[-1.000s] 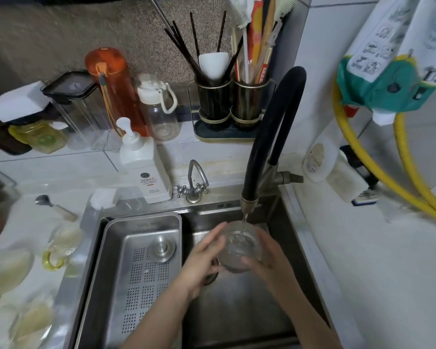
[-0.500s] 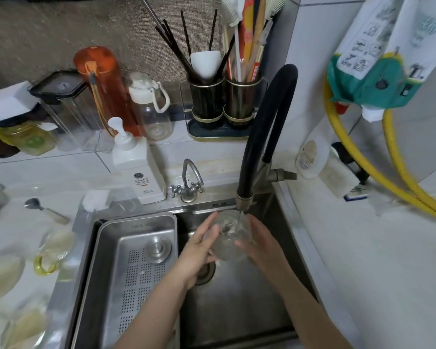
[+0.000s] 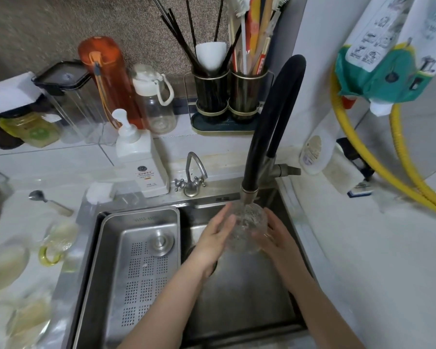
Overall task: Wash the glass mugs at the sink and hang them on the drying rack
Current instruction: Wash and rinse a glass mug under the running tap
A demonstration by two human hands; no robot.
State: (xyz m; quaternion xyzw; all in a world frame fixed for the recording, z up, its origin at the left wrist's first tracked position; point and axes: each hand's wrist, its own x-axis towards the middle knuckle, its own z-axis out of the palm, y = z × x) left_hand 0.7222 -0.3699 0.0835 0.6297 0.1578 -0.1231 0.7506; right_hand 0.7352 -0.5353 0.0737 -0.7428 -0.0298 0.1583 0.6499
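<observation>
**Mug under the tap, both hands on it**

Head view: vs half a second ago, the glass mug (image 3: 246, 229) sits tighter under the black faucet (image 3: 267, 137) nozzle, water now running straight into it. Hands have barely shifted.

Left hand (image 3: 215, 238) presses the mug's left side, fingers mostly straight, angled up toward the nozzle. Right hand (image 3: 275, 238) cups the right side, fingers wrapped loosely round the glass. Mug is held in the air above the sink (image 3: 249, 298) basin, near its back wall.

Containers:
- Perforated steel tray (image 3: 139, 268) fills the sink's left half, with a round metal plug (image 3: 161, 241) lying in it.
- Two dark utensil holders (image 3: 228, 96) on the back ledge, stuffed with chopsticks, brushes and a white scoop.
- Orange bottle (image 3: 106, 79), clear bottle (image 3: 154, 102) with white lid, white pump dispenser (image 3: 141, 159) beside the small chrome tap (image 3: 191, 175).
- More glass mugs (image 3: 58, 240) on the left counter, blurred; contents cannot be made out. Spoon (image 3: 48, 201) lies behind them.

Room: right forearm runs close to the sink's right rim; the open basin is in front of and below the mug. Yellow hose (image 3: 378, 159) hangs along the right wall, well apart from the hands.
</observation>
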